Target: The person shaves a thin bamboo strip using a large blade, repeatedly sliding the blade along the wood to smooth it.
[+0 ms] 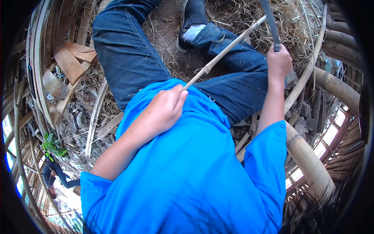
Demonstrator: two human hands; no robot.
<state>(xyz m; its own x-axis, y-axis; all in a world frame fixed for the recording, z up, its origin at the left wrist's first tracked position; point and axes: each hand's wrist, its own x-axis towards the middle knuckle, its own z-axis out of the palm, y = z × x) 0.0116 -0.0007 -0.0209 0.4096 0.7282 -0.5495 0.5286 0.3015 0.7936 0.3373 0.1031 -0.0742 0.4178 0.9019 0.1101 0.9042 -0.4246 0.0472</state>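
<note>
My left hand [168, 106], closed in front of my blue shirt, grips the near end of a thin bamboo stick [226, 50]. The stick slants up and to the right across my lap, with a knobbly joint partway along. In my right hand [279, 62], the fingers are wrapped round the handle of a machete [271, 24]. Its long dark grey blade points away from me and runs out of the top of the view. The stick's far end meets or passes close to the blade; contact cannot be made out. The machete's handle is hidden by my fist.
Dry shavings [292, 23] lie heaped beyond my right hand. Thick bamboo poles [311, 163] run along the right. Cut wood pieces [70, 64] and split bamboo strips [97, 117] lie on the left. My legs in jeans [124, 50] are bent ahead. Another person [52, 175] is at the lower left.
</note>
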